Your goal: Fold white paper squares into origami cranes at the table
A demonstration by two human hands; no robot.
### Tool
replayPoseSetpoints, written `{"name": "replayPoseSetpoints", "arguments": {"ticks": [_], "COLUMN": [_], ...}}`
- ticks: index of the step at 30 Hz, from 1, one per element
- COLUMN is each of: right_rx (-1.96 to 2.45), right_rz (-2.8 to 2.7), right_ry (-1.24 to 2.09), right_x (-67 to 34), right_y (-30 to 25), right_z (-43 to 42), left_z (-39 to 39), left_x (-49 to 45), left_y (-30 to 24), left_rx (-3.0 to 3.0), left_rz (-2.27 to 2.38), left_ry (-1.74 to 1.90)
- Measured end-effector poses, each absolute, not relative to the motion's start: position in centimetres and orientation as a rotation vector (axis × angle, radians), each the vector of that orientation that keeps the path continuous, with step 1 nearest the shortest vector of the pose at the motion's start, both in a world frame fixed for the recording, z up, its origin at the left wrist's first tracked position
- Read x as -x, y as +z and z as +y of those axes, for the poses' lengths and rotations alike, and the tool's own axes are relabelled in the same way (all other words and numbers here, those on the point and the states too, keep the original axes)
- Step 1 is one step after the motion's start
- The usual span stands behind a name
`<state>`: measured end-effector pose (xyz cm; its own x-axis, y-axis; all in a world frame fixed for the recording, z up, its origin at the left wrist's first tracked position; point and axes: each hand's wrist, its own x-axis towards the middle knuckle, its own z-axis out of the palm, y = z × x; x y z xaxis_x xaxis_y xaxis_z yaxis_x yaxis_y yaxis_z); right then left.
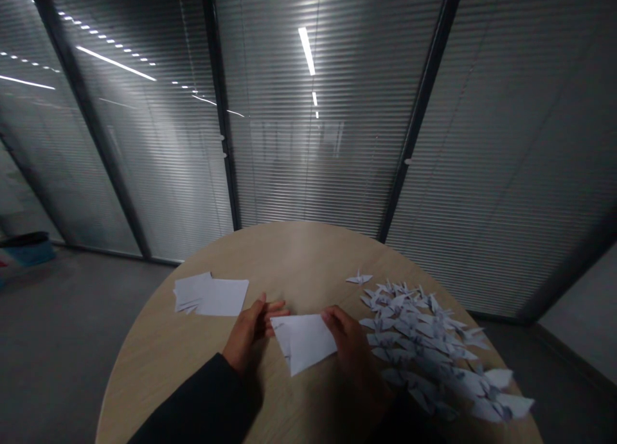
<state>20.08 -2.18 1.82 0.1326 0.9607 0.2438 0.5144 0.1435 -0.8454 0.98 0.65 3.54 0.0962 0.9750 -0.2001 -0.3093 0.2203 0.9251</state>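
A white sheet of paper (304, 342) lies folded on the round wooden table (299, 264) in front of me. My left hand (250, 331) rests flat at the sheet's left edge, fingers stretched out and touching its corner. My right hand (351, 344) pinches the sheet's upper right edge with curled fingers. A dark sleeve covers my left forearm.
A small stack of blank white sheets (212, 294) lies to the left. A large pile of several folded paper cranes (424, 344) spreads over the table's right side, with one crane (359, 277) apart at the back. Glass walls with blinds stand behind the table.
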Motion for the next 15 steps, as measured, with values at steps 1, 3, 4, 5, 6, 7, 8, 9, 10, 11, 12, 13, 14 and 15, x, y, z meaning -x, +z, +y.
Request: {"name": "replayPoseSetpoints", "arguments": {"ticks": [1, 3, 4, 5, 6, 7, 8, 9, 10, 11, 12, 13, 14, 15], "right_rx": [1.490, 1.458, 1.447, 1.441, 1.442, 1.449, 1.459, 1.472, 1.481, 1.488, 1.495, 1.501, 1.507, 1.511], "right_rz": [-1.559, -1.663, -1.701, -1.725, -1.733, -1.728, -1.715, -1.697, -1.683, -1.677, -1.676, -1.679, -1.683, -1.685], "right_ry": [0.619, 0.627, 0.631, 0.637, 0.645, 0.653, 0.653, 0.647, 0.639, 0.628, 0.611, 0.595, 0.587, 0.588], "right_x": [-20.0, -19.7, -19.6, -19.5, -19.5, -19.4, -19.4, -19.5, -19.5, -19.5, -19.5, -19.5, -19.5, -19.5], "right_y": [1.8, 1.8, 1.8, 1.8, 1.8, 1.9, 1.9, 1.9, 2.0, 2.0, 2.0, 2.0, 2.0, 1.9], "right_z": [-2.3, -2.4, -2.4, -2.5, -2.5, -2.5, -2.4, -2.4, -2.4, -2.5, -2.5, -2.6, -2.7, -2.7], "left_z": [0.6, 0.3, 0.2, 0.1, 0.0, -0.1, -0.1, -0.2, -0.3, -0.3, -0.4, -0.4, -0.5, -0.5], "left_x": [-0.9, -0.9, -1.0, -1.0, -1.0, -1.0, -1.0, -1.0, -1.0, -1.0, -1.1, -1.1, -1.1, -1.1], "left_y": [3.5, 3.3, 3.2, 3.0, 2.8, 2.7, 2.6, 2.5, 2.5, 2.6, 2.6, 2.7, 2.8, 2.8], "left_rx": [-0.881, -0.999, -1.083, -1.166, -1.242, -1.300, -1.338, -1.359, -1.371, -1.378, -1.381, -1.380, -1.378, -1.376], "left_rz": [1.029, 1.011, 0.986, 0.956, 0.923, 0.892, 0.865, 0.842, 0.825, 0.814, 0.806, 0.802, 0.798, 0.796], "left_ry": [1.108, 0.995, 0.917, 0.842, 0.776, 0.723, 0.685, 0.663, 0.653, 0.648, 0.647, 0.653, 0.657, 0.659]}}
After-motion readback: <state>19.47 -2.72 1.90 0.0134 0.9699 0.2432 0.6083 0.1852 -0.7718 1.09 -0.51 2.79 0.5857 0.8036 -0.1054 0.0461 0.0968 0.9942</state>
